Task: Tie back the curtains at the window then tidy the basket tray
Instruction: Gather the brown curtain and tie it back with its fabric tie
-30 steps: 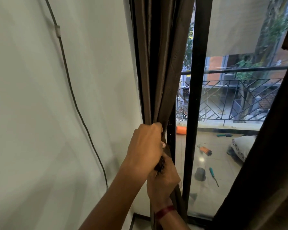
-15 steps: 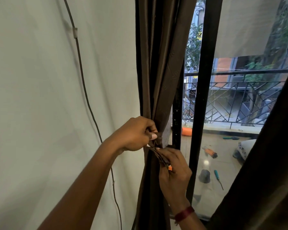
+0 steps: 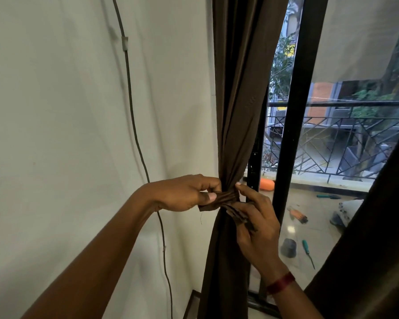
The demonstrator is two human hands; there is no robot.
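My left hand [image 3: 184, 194] pinches one flat, frayed end of the brown fabric tie-back [image 3: 226, 196] between thumb and curled fingers, just left of the curtain [image 3: 237, 100]. My right hand [image 3: 256, 229], just right of the curtain, grips the tie-back's other, pleated end. The band cinches the satiny brown curtain into narrow folds beside the black window frame [image 3: 293, 125]. A thin cable [image 3: 134, 125] runs down left of the curtain.

Dark brown cloth curtain [image 3: 237, 88], faintly glossy
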